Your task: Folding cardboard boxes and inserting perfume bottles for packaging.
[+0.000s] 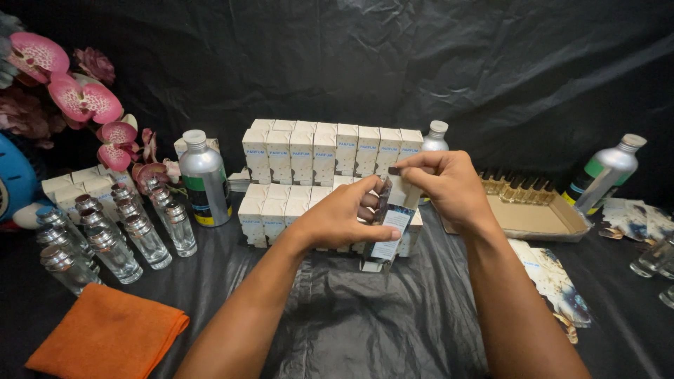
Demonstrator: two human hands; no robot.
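My left hand (342,214) grips a tall, narrow perfume box (388,235), dark with a pale blue panel, held upright just above the black table cover. My right hand (444,182) pinches the box's open top flap between thumb and fingers. Right behind my hands stand two stacked rows of white perfume boxes (302,151). The inside of the held box is hidden by my fingers.
Several clear glass bottles (116,235) stand at left, beside a silver metal bottle (204,179) and pink orchids (84,98). An orange cloth (109,337) lies front left. At right are a cardboard tray (544,214), flat unfolded boxes (554,284) and another silver bottle (605,174).
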